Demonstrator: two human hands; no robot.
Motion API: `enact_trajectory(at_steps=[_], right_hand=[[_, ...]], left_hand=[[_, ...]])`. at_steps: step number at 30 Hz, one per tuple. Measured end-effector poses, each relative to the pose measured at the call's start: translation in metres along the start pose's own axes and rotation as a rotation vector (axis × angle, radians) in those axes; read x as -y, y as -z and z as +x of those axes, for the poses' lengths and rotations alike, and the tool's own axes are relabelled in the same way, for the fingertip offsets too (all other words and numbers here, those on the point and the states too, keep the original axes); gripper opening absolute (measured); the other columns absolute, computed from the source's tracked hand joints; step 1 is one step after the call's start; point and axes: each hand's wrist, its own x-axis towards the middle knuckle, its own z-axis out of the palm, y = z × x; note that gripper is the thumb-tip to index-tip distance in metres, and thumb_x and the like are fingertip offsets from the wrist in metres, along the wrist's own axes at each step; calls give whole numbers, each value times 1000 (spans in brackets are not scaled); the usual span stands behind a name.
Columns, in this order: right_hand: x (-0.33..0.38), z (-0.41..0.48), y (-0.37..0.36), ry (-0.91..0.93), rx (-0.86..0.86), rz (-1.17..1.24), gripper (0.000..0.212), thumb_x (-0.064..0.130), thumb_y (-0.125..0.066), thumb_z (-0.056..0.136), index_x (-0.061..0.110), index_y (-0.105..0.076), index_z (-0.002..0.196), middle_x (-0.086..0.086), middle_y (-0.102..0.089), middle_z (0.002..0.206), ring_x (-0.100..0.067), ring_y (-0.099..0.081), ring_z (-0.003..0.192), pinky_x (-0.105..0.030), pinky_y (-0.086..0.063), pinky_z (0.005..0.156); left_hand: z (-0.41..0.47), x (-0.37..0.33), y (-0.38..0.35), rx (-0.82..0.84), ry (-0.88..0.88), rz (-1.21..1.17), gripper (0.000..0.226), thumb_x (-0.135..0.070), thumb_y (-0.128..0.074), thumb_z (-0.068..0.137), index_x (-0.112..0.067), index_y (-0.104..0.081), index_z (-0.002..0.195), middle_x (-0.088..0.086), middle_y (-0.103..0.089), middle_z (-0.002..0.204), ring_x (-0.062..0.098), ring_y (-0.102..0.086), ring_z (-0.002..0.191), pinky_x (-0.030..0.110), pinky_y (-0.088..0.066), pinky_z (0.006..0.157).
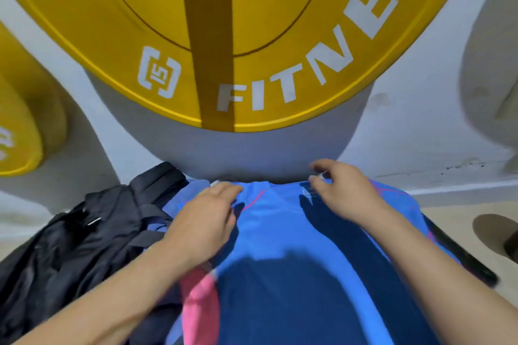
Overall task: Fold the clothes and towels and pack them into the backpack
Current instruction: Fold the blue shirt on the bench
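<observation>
A bright blue garment with thin pink seams point(280, 232) lies spread flat in front of me, its far edge against the wall. My left hand point(204, 221) rests palm down on its upper left part, fingers pressing the cloth near the far edge. My right hand point(344, 190) pinches the garment's far right edge by a small white tag. A black backpack point(84, 241) lies crumpled to the left, touching the garment. A pink cloth point(200, 305) pokes out under my left forearm.
A big yellow weight plate point(252, 36) with white lettering hangs on the white wall straight ahead. Part of another yellow plate point(16, 126) shows at the left. A black bench edge point(462, 255) runs along the right, with beige floor point(454, 224) beyond it.
</observation>
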Motion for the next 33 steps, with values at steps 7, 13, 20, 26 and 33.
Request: enact_trajectory(at_steps=[7,13,20,26,33], right_hand=[[87,-30,-129,342,310,33,50,36,-55,89,18,-48,135,2,-49,132,-22,-44,124,-31,-37,101],[101,-46,-181,290,89,-198,74,75,-51,75,19,-52,122,-3,-53,115,-26,-56,98,-39,-51,71],[116,-46,-184,394,-189,-240,38,45,-38,71,12,-57,69,-7,-53,61,-29,-52,44,-27,-27,45],[117,-14,-145,-161,371,463,17,25,-43,89,13,-53,83,-8,-60,85,-24,-56,79,-28,-44,62],[98,7,-123,-533,498,972,26,42,-54,91,19,-62,82,-10,-68,81,-17,-63,58,-24,-32,50]], left_hand=[[-38,99,-18,212,313,15,26,-30,-38,91,-12,-55,98,7,-65,105,30,-59,98,37,-47,79],[-18,85,-24,320,536,-133,27,-39,-45,96,-12,-49,99,6,-60,115,26,-56,106,27,-34,72],[-17,83,-31,-47,715,-540,52,-13,-68,75,-21,-48,122,-4,-61,78,16,-60,77,27,-45,68],[-15,70,-30,-171,603,-617,43,-1,-62,77,-22,-57,114,-13,-60,65,0,-52,60,14,-40,60],[-9,34,-38,-104,265,-681,39,-4,-62,83,-31,-56,111,-18,-61,83,-11,-57,78,1,-40,72]])
